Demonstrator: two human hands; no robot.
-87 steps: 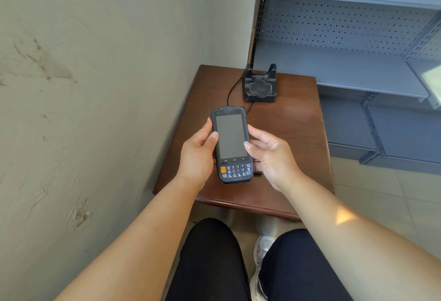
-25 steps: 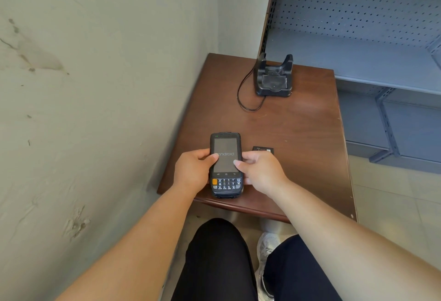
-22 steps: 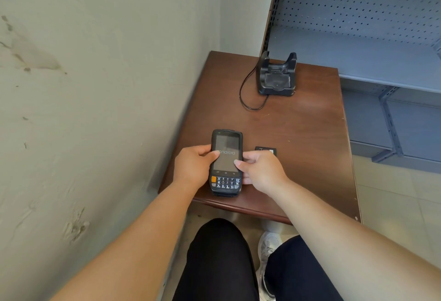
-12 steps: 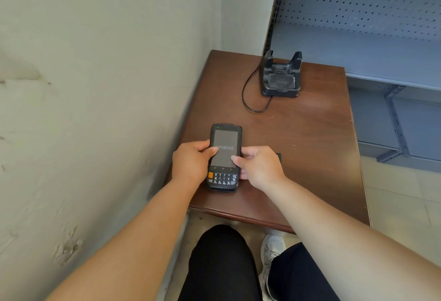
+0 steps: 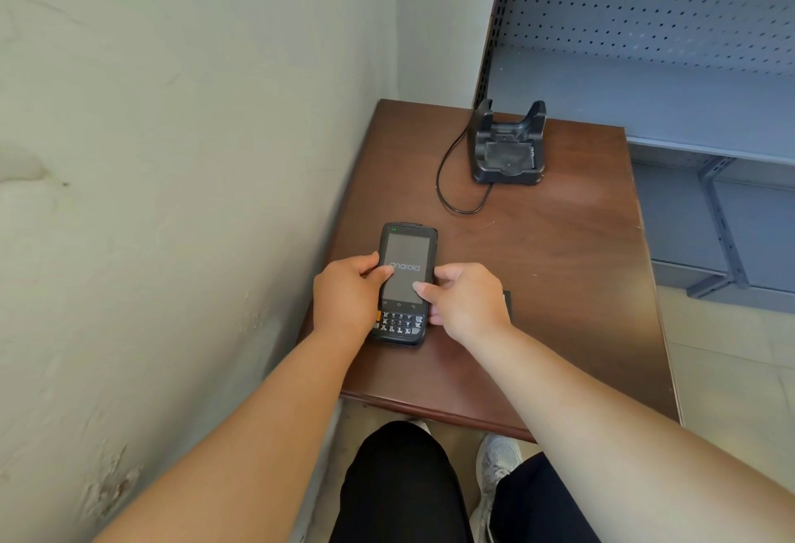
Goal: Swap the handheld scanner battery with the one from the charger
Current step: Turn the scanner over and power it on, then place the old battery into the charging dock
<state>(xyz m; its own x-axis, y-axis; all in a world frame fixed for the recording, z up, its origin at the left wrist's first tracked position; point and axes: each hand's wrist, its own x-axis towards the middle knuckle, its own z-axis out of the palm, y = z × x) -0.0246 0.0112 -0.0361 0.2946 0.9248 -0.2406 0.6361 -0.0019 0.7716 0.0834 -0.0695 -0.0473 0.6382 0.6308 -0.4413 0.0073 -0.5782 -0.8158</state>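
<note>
A dark brown wooden counter [image 5: 559, 267] stands in the corner beside grey metal shelving [image 5: 645, 69]. At its far side sits the black charger cradle [image 5: 509, 151], its cable [image 5: 447, 181] looping left. Near the front edge lies the handheld scanner [image 5: 404, 284], black, face up, screen showing "android", keypad below. The left hand [image 5: 346, 299] and right hand [image 5: 466, 299] pinch its two sides, each grip closed on it. A small dark battery [image 5: 507, 299] peeks out behind the right hand
</note>
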